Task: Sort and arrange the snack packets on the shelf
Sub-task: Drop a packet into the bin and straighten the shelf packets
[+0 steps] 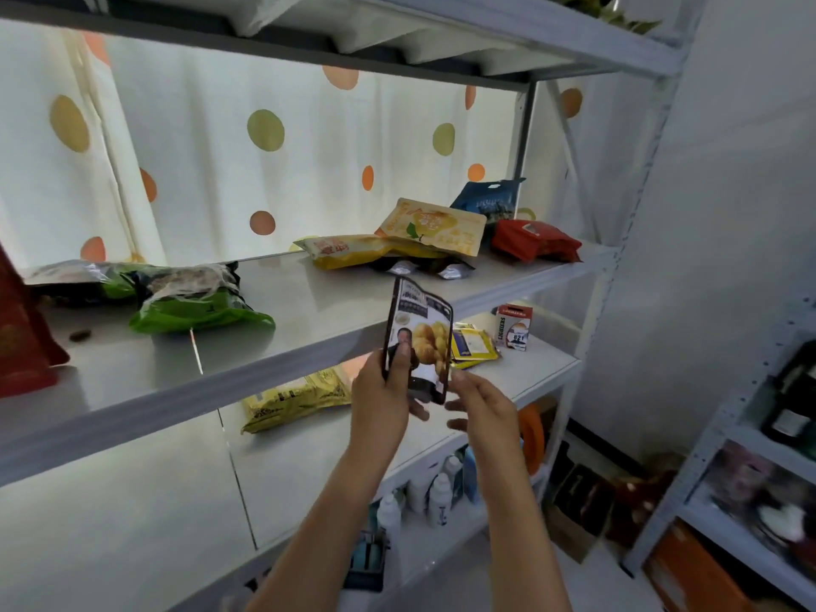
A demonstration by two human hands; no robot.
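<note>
At the shelf's left edge, a red bag; then green packets lying flat, seemingly grouped by colour. In front of the shelf's front edge, held upright with its face towards the camera, likely for reading before sorting: a dark snack packet, pinched at its lower left by the left hand, thumb on its face. Right hand just beside its lower corner, fingers relaxed, grasping nothing. Toward the right end, an unsorted heap: yellow packets, blue pouch, red packet.
</note>
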